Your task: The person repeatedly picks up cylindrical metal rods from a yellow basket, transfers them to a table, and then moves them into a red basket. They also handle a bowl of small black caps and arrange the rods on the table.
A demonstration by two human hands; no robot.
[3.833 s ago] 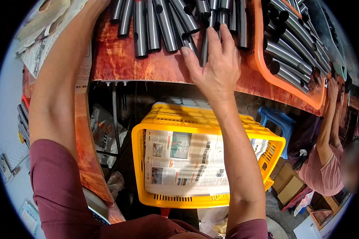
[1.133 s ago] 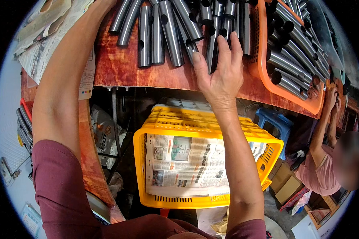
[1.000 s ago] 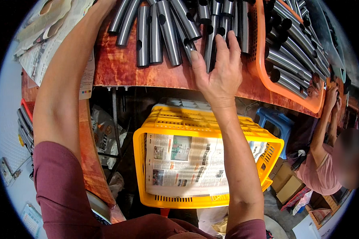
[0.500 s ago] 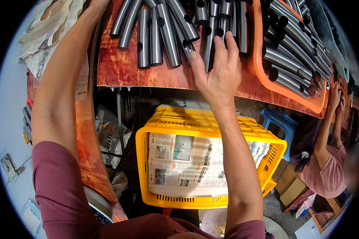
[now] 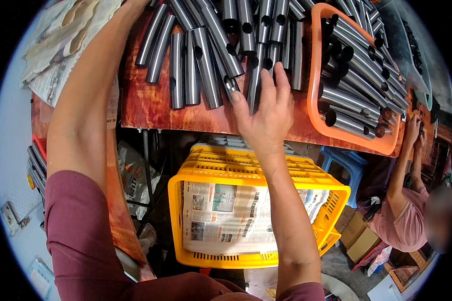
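Several shiny metal tubes [image 5: 204, 67] with holes near their ends lie in a loose row on the reddish wooden table. My right hand [image 5: 267, 113] is over their near ends, thumb and fingers spread. Its thumb touches one short tube [image 5: 229, 84], and its fingertips lie by the ends of others. One tube [image 5: 255, 83] sits between thumb and fingers without being gripped. My left forearm [image 5: 93, 75] reaches up past the left part of the table, and the upper edge of the picture cuts off that hand.
An orange tray [image 5: 314, 113] full of similar tubes stands on the right of the table [image 5: 150, 118]. Below is a yellow crate [image 5: 176, 220] lined with newspaper [image 5: 246, 210]. A blue stool [image 5: 354, 168] stands behind it. Another person [image 5: 404, 215] works at far right.
The whole view has shifted, so the table and crate appear lower and slightly left. My right hand stays at the same tubes. My left hand has slipped beyond the upper edge.
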